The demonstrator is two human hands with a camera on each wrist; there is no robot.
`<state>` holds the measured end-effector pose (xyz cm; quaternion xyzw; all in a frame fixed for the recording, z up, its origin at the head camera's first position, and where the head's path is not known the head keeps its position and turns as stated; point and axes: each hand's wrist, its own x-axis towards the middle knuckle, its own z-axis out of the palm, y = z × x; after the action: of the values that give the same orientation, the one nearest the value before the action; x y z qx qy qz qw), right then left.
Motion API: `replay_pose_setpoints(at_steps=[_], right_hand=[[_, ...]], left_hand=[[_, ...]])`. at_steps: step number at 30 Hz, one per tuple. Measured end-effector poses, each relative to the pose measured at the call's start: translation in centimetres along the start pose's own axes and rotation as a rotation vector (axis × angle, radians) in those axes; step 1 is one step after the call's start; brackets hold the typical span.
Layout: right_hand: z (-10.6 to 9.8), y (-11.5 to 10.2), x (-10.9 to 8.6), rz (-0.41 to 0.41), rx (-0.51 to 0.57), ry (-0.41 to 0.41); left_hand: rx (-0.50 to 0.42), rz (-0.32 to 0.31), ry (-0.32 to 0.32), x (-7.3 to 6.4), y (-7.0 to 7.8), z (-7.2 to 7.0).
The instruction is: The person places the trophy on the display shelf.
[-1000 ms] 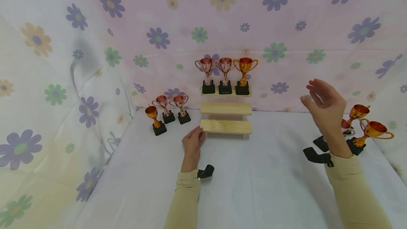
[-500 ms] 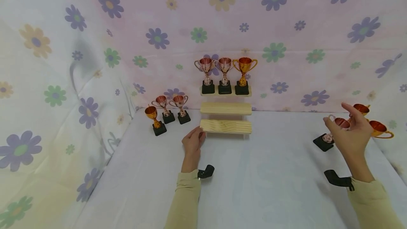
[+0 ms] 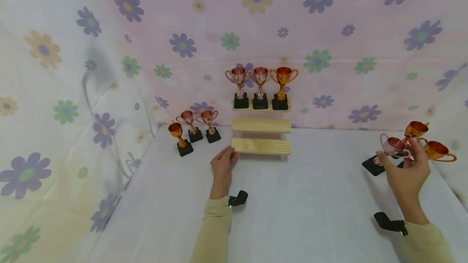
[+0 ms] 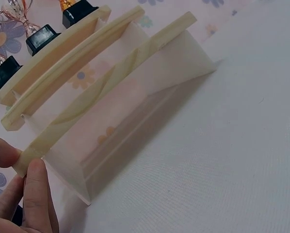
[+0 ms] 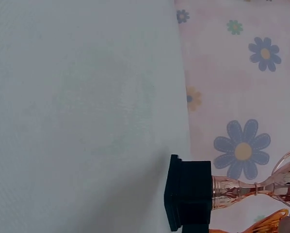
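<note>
My left hand (image 3: pixel 221 167) pinches the left end of the lowest step of a three-step wooden display stand (image 3: pixel 261 146); in the left wrist view its thumb and fingers (image 4: pixel 37 187) grip the board's corner. At the right, my right hand (image 3: pixel 408 173) has thumb and fingers around the cup of a rose-gold trophy (image 3: pixel 393 146) with a black base. The right wrist view shows that trophy's base (image 5: pixel 188 194) and stem, the hand mostly out of frame. Beside it stand two gold trophies, the rear one (image 3: pixel 416 128) and the front one (image 3: pixel 436 149), partly hidden by the hand.
On the top step stand two rose-gold trophies (image 3: pixel 260 76) and a gold trophy (image 3: pixel 283 77). Left of the stand are two more rose-gold trophies (image 3: pixel 207 117) and a gold one (image 3: pixel 176 130). White cloth (image 3: pixel 310 206) covers the table; flowered fabric (image 3: pixel 340 11) hangs behind.
My right hand has lowered and moved right from mid-air to the rose-gold trophy, its fingers closing around the cup. The left hand stays on the stand.
</note>
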<state>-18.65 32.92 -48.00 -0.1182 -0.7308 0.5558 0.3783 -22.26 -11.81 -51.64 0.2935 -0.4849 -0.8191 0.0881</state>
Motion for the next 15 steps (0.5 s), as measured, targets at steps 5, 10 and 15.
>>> replay_pose_setpoints(at_steps=[5,10,15], right_hand=[[0.5,1.0,0.2,0.112,0.05,0.006],[0.8,1.2,0.1,0.154,-0.015,-0.015],[0.8,1.7,-0.2,0.086,-0.047,-0.019]], left_hand=[[0.011,0.013,0.004,0.2,-0.1,0.0],[0.011,0.011,0.011,0.2,-0.2,0.0],[0.008,0.004,0.006,0.2,-0.3,0.0]])
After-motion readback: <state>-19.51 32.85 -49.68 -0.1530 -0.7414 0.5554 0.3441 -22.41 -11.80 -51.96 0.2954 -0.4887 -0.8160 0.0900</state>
